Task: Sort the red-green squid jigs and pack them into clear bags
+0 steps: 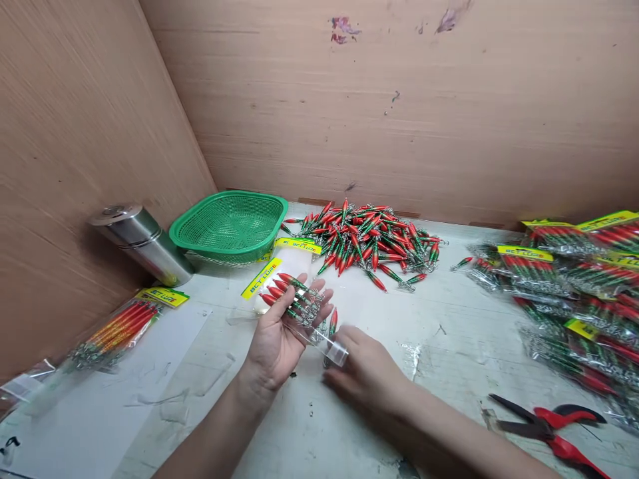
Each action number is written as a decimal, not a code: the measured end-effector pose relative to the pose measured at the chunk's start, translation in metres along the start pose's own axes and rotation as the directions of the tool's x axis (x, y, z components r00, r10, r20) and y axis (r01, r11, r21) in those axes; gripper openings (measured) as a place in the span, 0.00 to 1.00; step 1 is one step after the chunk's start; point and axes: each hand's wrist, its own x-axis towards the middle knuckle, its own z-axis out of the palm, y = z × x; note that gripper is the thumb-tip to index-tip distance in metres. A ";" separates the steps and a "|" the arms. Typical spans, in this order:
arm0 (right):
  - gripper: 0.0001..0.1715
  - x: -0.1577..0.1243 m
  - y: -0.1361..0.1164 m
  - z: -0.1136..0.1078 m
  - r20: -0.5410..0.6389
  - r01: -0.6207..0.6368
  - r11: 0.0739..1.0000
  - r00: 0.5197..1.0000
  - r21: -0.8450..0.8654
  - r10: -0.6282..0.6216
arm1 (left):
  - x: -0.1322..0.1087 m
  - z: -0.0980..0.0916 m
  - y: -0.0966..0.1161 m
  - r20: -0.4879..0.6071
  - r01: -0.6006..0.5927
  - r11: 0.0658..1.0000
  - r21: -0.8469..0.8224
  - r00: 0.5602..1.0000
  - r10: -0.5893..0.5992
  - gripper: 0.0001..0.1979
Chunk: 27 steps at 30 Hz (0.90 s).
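Note:
My left hand (279,336) is palm up near the middle of the table, its fingers curled round a clear plastic bag (294,303) with a yellow label and several red-and-green fishing lures inside. My right hand (367,376) lies just to the right, palm down, its fingers pinching the bag's open lower end (335,349). A loose lure (333,320) sticks up between the two hands. A big heap of loose red-and-green lures (372,241) lies behind the hands, by the back wall.
A green plastic basket (230,225) and a steel flask (142,243) stand at the back left. One filled bag (127,326) lies at the left; several filled bags (574,279) are stacked at the right. Red-handled scissors (554,426) lie front right. Wooden walls close off the left and back.

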 end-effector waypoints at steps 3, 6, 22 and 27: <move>0.05 0.001 -0.005 0.013 -0.064 0.048 0.993 0.996 -0.112 -0.056 | 0.001 -0.001 -0.003 0.015 0.019 1.000 0.018 1.000 -0.020 0.20; 0.05 -0.014 -0.001 -0.014 -0.135 0.021 0.999 0.990 -0.035 -0.025 | 0.001 0.000 -0.005 0.018 0.035 0.999 0.026 0.999 -0.035 0.19; 0.11 -0.046 -0.034 -0.106 -0.304 0.211 0.964 0.919 -0.162 -0.252 | -0.007 -0.001 -0.020 0.037 0.148 0.981 0.128 0.987 -0.154 0.22; 0.07 -0.039 -0.030 -0.095 -0.320 0.224 0.905 0.882 -0.360 -0.346 | -0.009 -0.002 -0.022 0.105 0.175 0.975 0.136 0.976 -0.190 0.22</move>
